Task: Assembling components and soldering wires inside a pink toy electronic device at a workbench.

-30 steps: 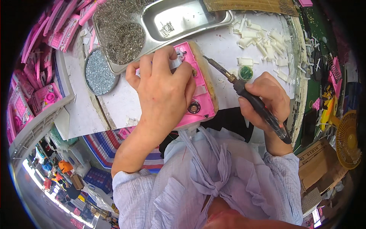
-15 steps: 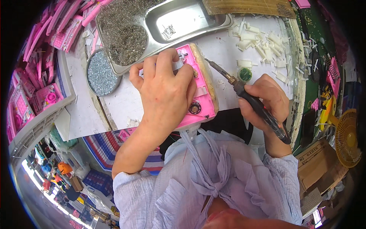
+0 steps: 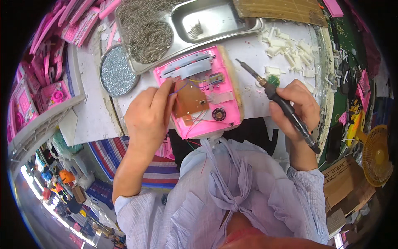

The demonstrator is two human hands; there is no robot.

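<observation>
A pink plastic toy casing (image 3: 229,89) lies face down with its inside showing, at the table's front edge. Inside it sit a brown circuit board (image 3: 191,99), thin wires, a small round black speaker (image 3: 219,114) and a grey-white strip (image 3: 190,68) along the far side. My left hand (image 3: 147,110) is at the casing's left edge, fingers bent together over the board's edge beside a blue wire. What its fingertips hold, if anything, is hidden. My right hand (image 3: 296,106) grips a soldering iron (image 3: 286,106) by its black handle, its metal tip pointing far left, off the casing's right side.
A steel tray (image 3: 145,62) of small metal parts stands behind, beside a round dish (image 3: 118,72) of silver screws. White plastic pieces (image 3: 290,47) lie at back right near a green round item (image 3: 273,80). Pink parts (image 3: 54,95) fill the left; a yellow fan (image 3: 377,149) stands right.
My left hand has drawn back to the left off the casing, uncovering the circuit board and wires. The soldering iron stays in my right hand, beside the casing.
</observation>
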